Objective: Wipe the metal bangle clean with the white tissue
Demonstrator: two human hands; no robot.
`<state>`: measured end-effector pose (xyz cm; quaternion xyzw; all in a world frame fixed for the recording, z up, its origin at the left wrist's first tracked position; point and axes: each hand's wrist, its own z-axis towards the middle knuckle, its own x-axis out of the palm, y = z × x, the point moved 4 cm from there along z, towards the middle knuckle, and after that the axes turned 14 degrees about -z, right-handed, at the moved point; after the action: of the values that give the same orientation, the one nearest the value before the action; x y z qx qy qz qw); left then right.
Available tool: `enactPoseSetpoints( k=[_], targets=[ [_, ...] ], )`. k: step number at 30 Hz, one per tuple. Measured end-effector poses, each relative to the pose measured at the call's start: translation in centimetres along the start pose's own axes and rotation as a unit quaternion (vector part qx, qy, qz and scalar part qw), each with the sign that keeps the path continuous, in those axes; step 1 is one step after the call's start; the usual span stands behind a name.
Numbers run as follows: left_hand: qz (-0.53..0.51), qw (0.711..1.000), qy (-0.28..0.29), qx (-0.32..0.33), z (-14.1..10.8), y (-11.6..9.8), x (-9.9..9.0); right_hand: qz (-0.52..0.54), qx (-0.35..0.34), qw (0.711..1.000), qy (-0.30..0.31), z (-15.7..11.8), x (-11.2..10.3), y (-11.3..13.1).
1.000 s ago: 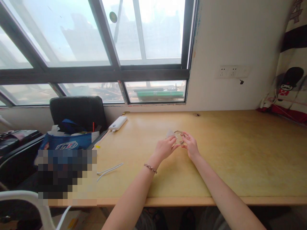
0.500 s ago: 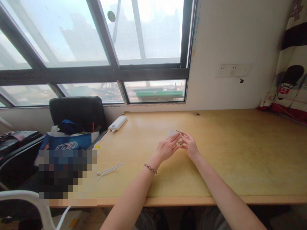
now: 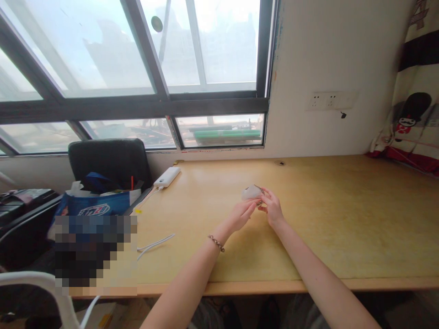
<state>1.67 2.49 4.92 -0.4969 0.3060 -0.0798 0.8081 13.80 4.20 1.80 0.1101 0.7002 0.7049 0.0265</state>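
My right hand [image 3: 273, 211] grips a thin dark-rimmed thing [image 3: 262, 191], which looks like a pair of glasses, just above the desk. A whitish cloth or tissue [image 3: 252, 192] lies over its far left side, with a small dark edge showing beyond it. My left hand [image 3: 240, 216], a beaded bracelet at its wrist, is closed at the near edge of the white cloth, fingers pressed together. Fingers and cloth hide most of the rimmed thing.
The yellowish desk [image 3: 336, 228] spreads beneath both arms. A white power bank [image 3: 167, 177] with a cable sits at its left edge, and a white cable end [image 3: 157, 241] lies nearer. Left stands a black chair [image 3: 109, 157] with a blue bag [image 3: 99, 203].
My left hand has drawn slightly back toward me, showing more of the white cloth. My right hand stays nearly in place. The view has shifted slightly.
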Motion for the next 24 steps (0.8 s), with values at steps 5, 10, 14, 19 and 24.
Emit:
enactPoseSetpoints(
  k=[5, 10, 14, 19, 24],
  targets=[
    [0.018, 1.0, -0.011, 0.0, -0.1, -0.1, -0.4, -0.007, 0.003, 1.0, -0.025, 0.2, -0.3, -0.1],
    [0.179, 0.983, -0.009, 0.043, -0.2, -1.0, -0.5, 0.002, 0.01, 1.0, -0.028, 0.3, -0.3, -0.4],
    [0.27, 0.962, -0.019, 0.031, -0.4, -0.8, -0.6, -0.004, 0.004, 1.0, -0.01, 0.0, 0.1, -0.2],
    [0.339, 0.94, -0.039, 0.015, -0.4, -0.9, -0.9, -0.025, -0.017, 0.999, 0.013, -0.2, 0.5, 0.0],
    [0.348, 0.937, -0.041, 0.005, -0.4, -0.7, -1.1, -0.041, -0.016, 0.999, 0.02, -0.2, 0.5, -0.3]
  ],
)
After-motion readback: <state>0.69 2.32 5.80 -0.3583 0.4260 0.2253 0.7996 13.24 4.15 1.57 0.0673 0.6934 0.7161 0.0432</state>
